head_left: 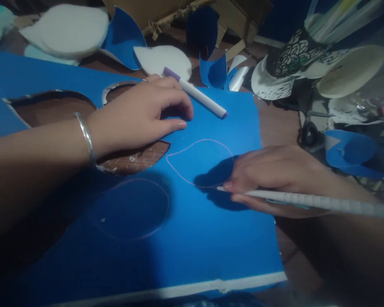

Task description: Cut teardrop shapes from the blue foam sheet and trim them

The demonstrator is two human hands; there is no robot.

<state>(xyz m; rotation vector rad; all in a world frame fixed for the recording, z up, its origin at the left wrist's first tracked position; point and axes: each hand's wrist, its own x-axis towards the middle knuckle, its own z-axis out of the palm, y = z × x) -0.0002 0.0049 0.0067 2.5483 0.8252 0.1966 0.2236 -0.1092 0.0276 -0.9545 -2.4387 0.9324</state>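
Observation:
A large blue sheet (195,243) lies in front of me, with leaf-shaped holes cut through it and pale outlines drawn on it. My left hand (144,106), with a bracelet at the wrist, rests palm down on the sheet beside the holes, its fingers loosely bent and apart. In my right hand (265,179) is a slim white pen-like tool (294,199) with a ridged shaft. Its tip touches or nearly touches the lower edge of a leaf-shaped outline (200,142). A white marker with a purple cap (203,98) lies just beyond my left fingers.
White leaf-shaped pieces (73,30) and curled blue pieces (123,38) lie along the far edge. Cardboard (173,17) stands behind them. A patterned holder (294,55) with sticks in it and a pale cup (352,70) are at right, near a blue roll (348,147).

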